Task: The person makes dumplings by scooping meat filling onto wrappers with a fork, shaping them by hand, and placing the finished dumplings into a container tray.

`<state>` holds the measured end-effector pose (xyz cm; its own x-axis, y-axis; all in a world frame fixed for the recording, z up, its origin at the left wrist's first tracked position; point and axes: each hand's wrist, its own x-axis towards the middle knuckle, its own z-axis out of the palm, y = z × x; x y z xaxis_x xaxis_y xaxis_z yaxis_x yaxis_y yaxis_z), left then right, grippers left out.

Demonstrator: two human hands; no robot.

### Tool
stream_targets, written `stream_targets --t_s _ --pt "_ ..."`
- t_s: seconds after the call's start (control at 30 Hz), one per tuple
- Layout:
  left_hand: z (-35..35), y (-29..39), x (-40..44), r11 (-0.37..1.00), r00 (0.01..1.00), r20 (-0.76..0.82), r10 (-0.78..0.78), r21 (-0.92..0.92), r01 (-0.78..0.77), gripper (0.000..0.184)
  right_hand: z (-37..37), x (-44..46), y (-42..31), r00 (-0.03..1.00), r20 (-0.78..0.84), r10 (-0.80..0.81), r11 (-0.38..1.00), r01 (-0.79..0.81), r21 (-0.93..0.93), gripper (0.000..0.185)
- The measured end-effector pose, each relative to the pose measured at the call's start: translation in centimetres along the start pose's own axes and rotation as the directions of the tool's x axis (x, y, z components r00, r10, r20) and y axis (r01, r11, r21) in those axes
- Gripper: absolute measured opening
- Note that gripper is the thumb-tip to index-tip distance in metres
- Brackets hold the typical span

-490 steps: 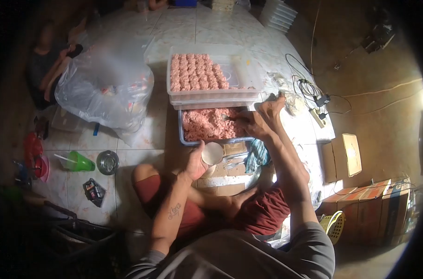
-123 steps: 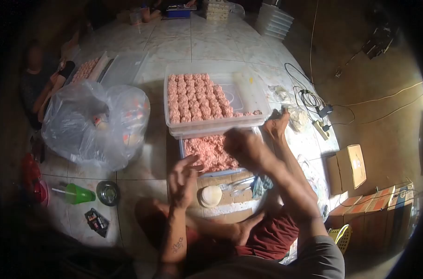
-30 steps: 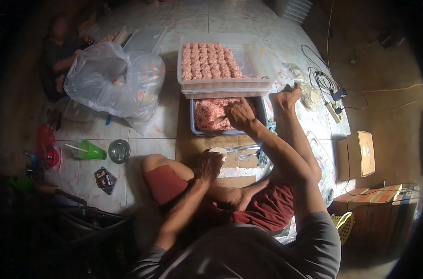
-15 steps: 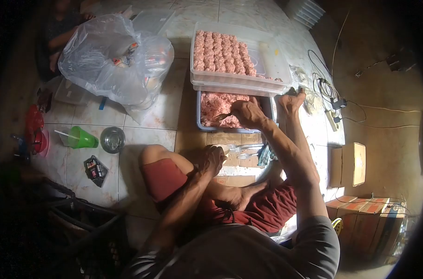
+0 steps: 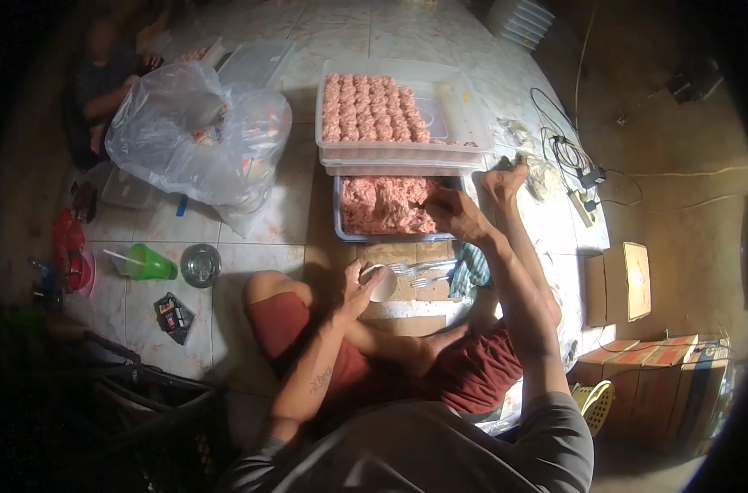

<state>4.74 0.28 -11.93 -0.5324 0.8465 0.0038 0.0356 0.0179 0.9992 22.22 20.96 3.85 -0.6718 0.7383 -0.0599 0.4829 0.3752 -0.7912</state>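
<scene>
My right hand (image 5: 458,215) grips a fork (image 5: 417,205), its tines in the pink minced meat (image 5: 382,204) that fills a blue-rimmed tub (image 5: 339,222). In front of the tub my left hand (image 5: 359,287) holds a small round white cup (image 5: 383,283), its round face turned up. Behind the tub stands a clear plastic box (image 5: 473,135) with rows of meat lumps (image 5: 370,107) on its left side. Several forks (image 5: 427,267) lie on cardboard right of the cup, beside a checkered cloth (image 5: 471,269).
A big clear plastic bag (image 5: 197,135) is at the left, with a seated person (image 5: 103,74) behind it. Nearer are a green cup (image 5: 152,263), a glass ashtray (image 5: 201,265) and a black packet (image 5: 174,317). Cables (image 5: 567,152) and cardboard boxes (image 5: 645,370) are at the right.
My left hand has turned, so the cup's round face now shows. My right hand has moved the fork from above the meat into it. The view has shifted slightly.
</scene>
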Motion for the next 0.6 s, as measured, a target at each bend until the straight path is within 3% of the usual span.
stream_targets --t_s 0.03,0.13,0.17,0.23,0.27,0.3,0.37,0.4,0.43,0.47,0.57,0.6 --pt "-0.9 -0.1 0.6 0.996 0.976 0.202 -0.086 0.023 0.083 0.043 -0.5 -0.9 -1.1 0.997 -0.060 0.046 0.997 -0.043 0.059 0.023" --pt "-0.9 -5.8 1.0 0.989 0.965 0.251 -0.078 0.141 0.043 0.045 -1.7 -2.8 -1.9 0.988 -0.142 0.062 0.998 -0.064 -0.009 0.024" --pt "-0.8 -5.7 0.6 0.989 0.963 0.257 -0.076 0.140 0.041 0.045 -0.5 -1.8 4.0 0.947 -0.225 -0.227 0.957 0.175 -0.230 0.024" --pt "-0.5 -4.9 0.3 0.982 0.962 0.205 -0.181 0.097 0.164 0.044 -1.5 -2.9 3.5 0.964 -0.219 -0.153 0.974 0.111 -0.196 0.025" --pt "-0.2 -4.3 0.9 0.985 0.965 0.207 -0.162 0.087 0.147 0.044 -2.5 -2.6 3.0 0.974 -0.205 -0.096 0.984 0.062 -0.167 0.025" --pt "0.0 -3.7 0.8 0.983 0.974 0.158 -0.165 0.112 0.148 0.045 -2.6 -2.6 1.4 0.950 -0.258 -0.178 0.965 0.117 -0.234 0.021" --pt "-1.1 -4.4 0.0 0.935 0.974 0.176 -0.145 0.345 0.077 0.053 -1.4 -1.7 4.2 0.963 -0.228 -0.145 0.966 0.088 -0.244 0.019" --pt "-0.9 -5.4 0.3 0.936 0.975 0.174 -0.139 0.343 0.072 0.053 -1.4 -0.6 4.9 0.965 -0.218 -0.147 0.959 0.085 -0.270 0.017" --pt "-0.7 -6.0 0.3 0.947 0.981 0.155 -0.120 0.313 0.067 0.053 -1.2 -1.1 1.8 0.972 -0.212 -0.105 0.905 0.005 -0.425 0.015" --pt "-0.5 -6.7 0.0 0.957 0.985 0.132 -0.107 0.281 0.067 0.053 -0.6 -0.4 1.9 0.973 -0.204 -0.109 0.903 0.011 -0.430 0.015" --pt "-0.6 -3.6 -0.1 0.957 0.982 0.110 -0.152 0.265 0.118 0.049 2.9 2.5 6.0 0.917 -0.134 -0.376 0.781 0.236 -0.578 0.019" --pt "-0.8 -2.2 0.0 0.956 0.980 0.105 -0.168 0.261 0.136 0.048 3.6 3.0 5.1 0.919 -0.125 -0.375 0.780 0.240 -0.578 0.019"
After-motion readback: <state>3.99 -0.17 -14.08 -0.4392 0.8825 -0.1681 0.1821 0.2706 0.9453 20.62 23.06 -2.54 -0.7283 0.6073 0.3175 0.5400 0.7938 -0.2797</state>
